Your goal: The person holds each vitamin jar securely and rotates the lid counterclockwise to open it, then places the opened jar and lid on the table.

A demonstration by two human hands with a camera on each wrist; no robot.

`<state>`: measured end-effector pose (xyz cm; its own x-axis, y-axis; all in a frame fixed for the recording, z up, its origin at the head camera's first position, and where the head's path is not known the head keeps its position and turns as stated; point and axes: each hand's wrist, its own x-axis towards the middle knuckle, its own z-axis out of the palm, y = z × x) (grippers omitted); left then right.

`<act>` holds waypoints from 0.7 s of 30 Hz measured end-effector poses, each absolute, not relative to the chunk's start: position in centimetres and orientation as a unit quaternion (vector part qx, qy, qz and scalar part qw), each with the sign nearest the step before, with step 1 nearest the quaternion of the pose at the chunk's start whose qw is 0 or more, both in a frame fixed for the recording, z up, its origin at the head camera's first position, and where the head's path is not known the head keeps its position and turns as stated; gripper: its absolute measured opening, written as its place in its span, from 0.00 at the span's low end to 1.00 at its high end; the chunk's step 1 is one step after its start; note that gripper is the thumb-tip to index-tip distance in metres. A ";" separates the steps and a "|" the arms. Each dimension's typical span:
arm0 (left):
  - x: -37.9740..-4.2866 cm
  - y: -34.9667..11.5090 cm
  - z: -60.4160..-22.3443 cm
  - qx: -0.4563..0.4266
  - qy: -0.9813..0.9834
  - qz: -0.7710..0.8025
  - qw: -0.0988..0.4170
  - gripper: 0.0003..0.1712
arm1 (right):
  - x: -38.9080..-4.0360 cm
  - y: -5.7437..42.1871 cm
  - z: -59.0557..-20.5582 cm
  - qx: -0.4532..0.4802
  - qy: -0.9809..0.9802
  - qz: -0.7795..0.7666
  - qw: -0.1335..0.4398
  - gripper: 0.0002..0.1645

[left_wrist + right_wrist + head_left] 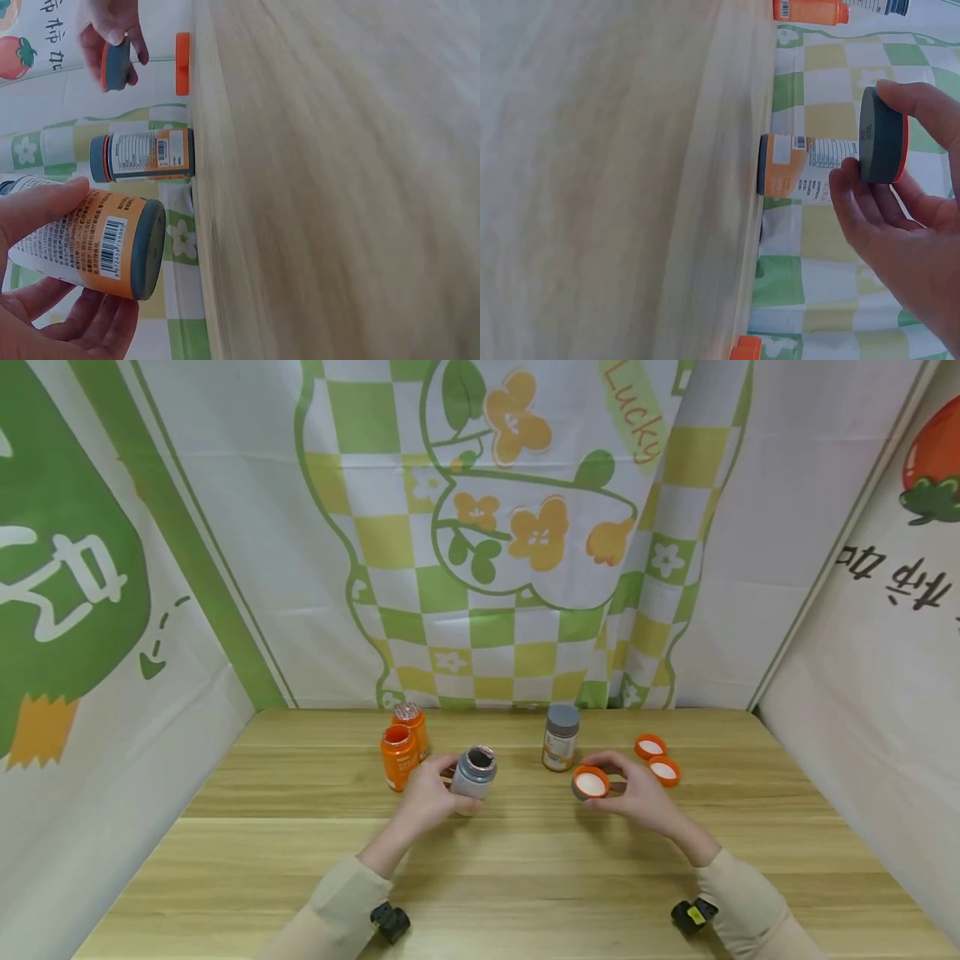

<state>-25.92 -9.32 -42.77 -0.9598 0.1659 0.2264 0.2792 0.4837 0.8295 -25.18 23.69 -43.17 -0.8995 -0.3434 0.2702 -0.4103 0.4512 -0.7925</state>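
Observation:
My left hand (433, 795) grips an uncapped grey pill bottle (474, 773) by its sides, its open mouth tilted toward the head camera. The left wrist view shows the label and dark base of this bottle (97, 238) raised off the table. In my right hand (637, 793) a grey screw cap (881, 136) is pinched between thumb and fingers. Its orange-rimmed white inside faces up in the head view. Between the hands, farther back, stands a capped grey bottle (561, 739). Two uncapped orange bottles (400, 758) stand just beyond my left hand.
Two orange caps (664, 771) lie with white insides up, beyond my right hand. The wooden table (525, 885) ends at a printed curtain (510, 643) behind the bottles. White cloth walls rise at left and right.

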 end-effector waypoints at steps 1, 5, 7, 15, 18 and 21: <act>-25.9 -9.4 -42.8 -0.127 -0.861 -0.488 0.058 0.36 | -25.2 23.8 -43.2 0.221 -0.857 0.464 0.043 0.36; -26.0 -9.9 -42.8 -0.118 -0.870 -0.475 0.059 0.37 | -25.3 24.1 -43.5 0.220 -0.872 0.433 0.062 0.36; -26.0 -10.1 -42.8 -0.114 -0.874 -0.469 0.059 0.37 | -25.3 24.2 -43.6 0.217 -0.877 0.424 0.065 0.36; -25.8 -10.7 -42.3 -0.091 -0.876 -0.470 0.050 0.38 | -25.4 25.0 -43.6 0.191 -0.887 0.416 0.063 0.36; -25.8 -10.9 -42.4 -0.088 -0.878 -0.468 0.050 0.38 | -25.4 25.2 -43.6 0.190 -0.891 0.407 0.060 0.36; -25.9 -11.1 -42.5 -0.086 -0.877 -0.469 0.050 0.37 | -25.5 25.5 -43.7 0.190 -0.899 0.390 0.061 0.37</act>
<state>-25.88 -11.12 -42.52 -0.9800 0.1043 0.1694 0.1988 0.5448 0.8147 -25.46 25.51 -43.69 -0.9205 -0.2935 0.2580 -0.3889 0.6239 -0.6779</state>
